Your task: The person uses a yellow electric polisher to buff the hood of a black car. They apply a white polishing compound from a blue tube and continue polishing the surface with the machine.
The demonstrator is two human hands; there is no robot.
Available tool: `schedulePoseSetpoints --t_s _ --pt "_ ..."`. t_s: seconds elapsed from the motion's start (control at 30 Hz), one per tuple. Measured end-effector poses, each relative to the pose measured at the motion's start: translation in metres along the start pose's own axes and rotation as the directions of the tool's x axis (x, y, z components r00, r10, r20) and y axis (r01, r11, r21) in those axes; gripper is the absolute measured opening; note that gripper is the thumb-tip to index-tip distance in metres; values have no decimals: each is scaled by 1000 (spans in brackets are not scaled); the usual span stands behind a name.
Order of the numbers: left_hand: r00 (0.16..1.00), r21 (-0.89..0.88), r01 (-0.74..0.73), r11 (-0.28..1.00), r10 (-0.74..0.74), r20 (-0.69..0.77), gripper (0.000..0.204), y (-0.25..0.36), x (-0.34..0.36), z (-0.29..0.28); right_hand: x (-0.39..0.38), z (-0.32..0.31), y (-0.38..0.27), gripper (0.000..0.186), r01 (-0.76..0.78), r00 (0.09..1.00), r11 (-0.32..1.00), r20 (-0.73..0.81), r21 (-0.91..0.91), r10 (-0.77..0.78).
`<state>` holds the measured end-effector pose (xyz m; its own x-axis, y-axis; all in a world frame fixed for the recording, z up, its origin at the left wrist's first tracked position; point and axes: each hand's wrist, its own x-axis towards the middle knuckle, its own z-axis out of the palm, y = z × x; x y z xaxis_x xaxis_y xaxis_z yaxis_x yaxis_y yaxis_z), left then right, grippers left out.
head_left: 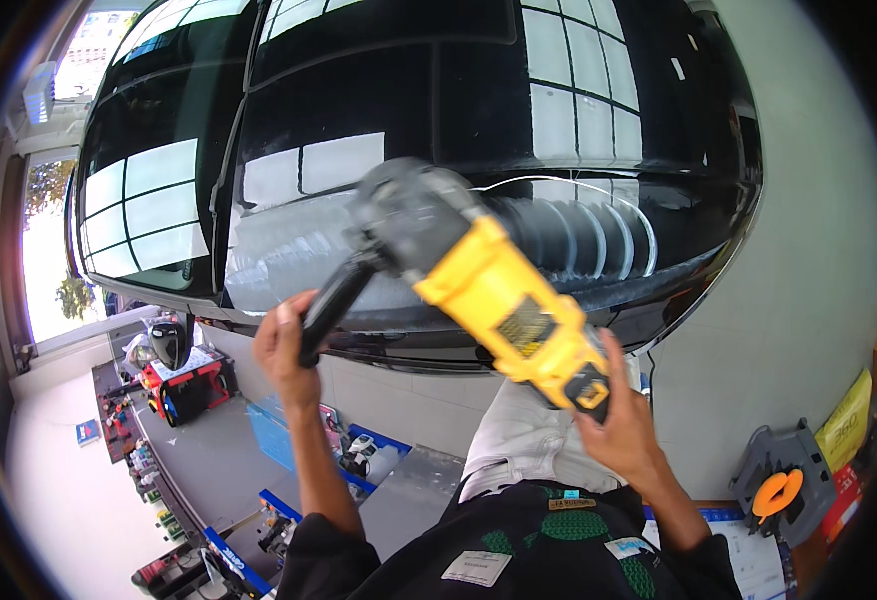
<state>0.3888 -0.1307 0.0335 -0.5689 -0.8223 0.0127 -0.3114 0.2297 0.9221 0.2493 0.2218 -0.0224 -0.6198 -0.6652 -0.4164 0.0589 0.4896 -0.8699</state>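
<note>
A yellow and black car polisher (504, 290) lies slantwise across the view, its dark head (414, 210) over the panel of a glossy black car (359, 90). My left hand (289, 335) is closed round the black side handle (339, 305). At the rear end of the body, my right hand (619, 415) grips the polisher near its black end. Whitish smears (289, 250) cover the panel left of the head, and curved pale streaks (589, 240) run to its right. The pad under the head is hidden, and the head is blurred.
The car's side mirror (169, 343) juts out at left. Beyond it stands a red and black cart (191, 385). Bottles (149, 475) line a shelf at lower left. A grey plastic piece with an orange disc (777, 495) sits at lower right. A dark cord (652, 375) hangs beside my right hand.
</note>
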Motion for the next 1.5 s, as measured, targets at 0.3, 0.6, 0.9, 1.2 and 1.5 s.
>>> schedulePoseSetpoints --t_s 0.3,0.6,0.9,1.2,1.5 --pt "948 -99 -54 994 82 309 27 41 -24 140 -71 -68 41 94 -160 946 986 -278 42 165" --pt "996 -69 24 997 -30 -84 40 10 -2 -10 13 0 -28 95 60 996 995 67 -81 -55" --pt "990 -83 25 996 -36 -138 40 5 -11 -19 35 -16 -20 92 120 972 988 212 -95 -98" --pt "1000 78 -23 997 23 3 32 48 -83 165 -23 -152 101 90 -41 999 999 -5 20 42" --pt "959 -36 -60 998 68 274 18 90 -141 334 -83 -251 210 87 -71 977 993 -195 93 88"
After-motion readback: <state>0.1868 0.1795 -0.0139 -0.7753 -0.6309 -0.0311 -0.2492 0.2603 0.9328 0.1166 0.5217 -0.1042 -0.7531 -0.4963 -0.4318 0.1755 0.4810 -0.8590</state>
